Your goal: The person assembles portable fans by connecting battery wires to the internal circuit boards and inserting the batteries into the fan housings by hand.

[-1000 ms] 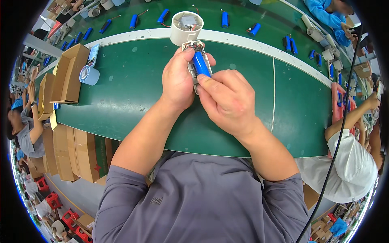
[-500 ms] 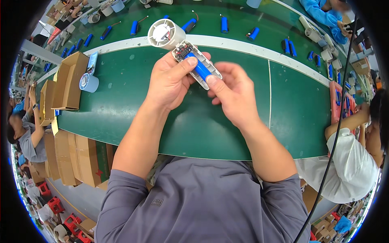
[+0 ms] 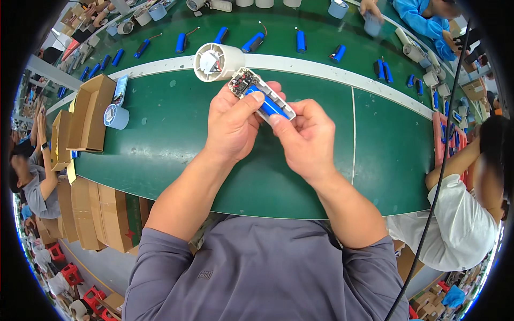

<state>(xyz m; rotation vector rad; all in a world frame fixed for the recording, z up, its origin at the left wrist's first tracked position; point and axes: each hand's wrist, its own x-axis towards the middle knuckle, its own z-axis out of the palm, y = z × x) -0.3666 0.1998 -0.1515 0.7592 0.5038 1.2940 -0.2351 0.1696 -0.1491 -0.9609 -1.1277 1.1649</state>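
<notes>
Above the table I hold an open white handheld fan body (image 3: 231, 60), with a round spoked head and a handle split open lengthwise. Inside the handle lie a small circuit board with wires (image 3: 243, 82) and a blue battery pack (image 3: 272, 106). My left hand (image 3: 233, 120) is closed around the handle, its thumb pressing on the battery near the board. At the handle's lower end my right hand (image 3: 306, 136) is closed too, thumb against the end of the battery and fingers behind the edge. The undersides of the handle and the fingers there are hidden.
Several blue battery packs (image 3: 301, 41) lie on the green surface beyond the white rail (image 3: 316, 68). An open cardboard box (image 3: 88, 120) and a light-blue fan body (image 3: 116, 116) stand left. A black cable (image 3: 433, 203) hangs at right. Co-workers sit on both sides.
The fan body and both hands have come slightly nearer to me. My right fingers have closed in on the handle's end. A co-worker's hand with a light-blue piece has appeared at the far right.
</notes>
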